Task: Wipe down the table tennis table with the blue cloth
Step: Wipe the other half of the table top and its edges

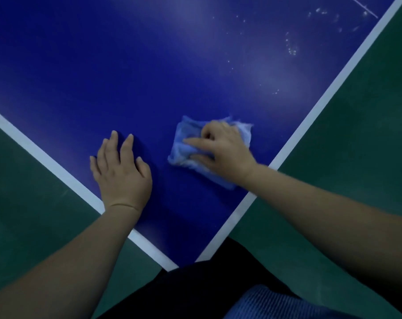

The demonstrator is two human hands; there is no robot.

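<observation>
Wiping is under way at the near corner of the table tennis surface point(149, 77). The right hand point(223, 153) presses the bunched blue cloth point(184, 143) onto the blue top just inside the right white edge line point(322, 104), its grip curled into the fabric with the index finger laid across it. The left hand point(121, 171) lies flat and released on the top beside the left edge line point(34, 150), near the cloth but apart from it, apparently bracing. Pale specks and smears point(292, 49) show farther up toward the right edge, so that part looks unwiped. The next move likely calls for pushing the cloth outward toward those marks, keeping it pressed flat and the strokes overlapping.
</observation>
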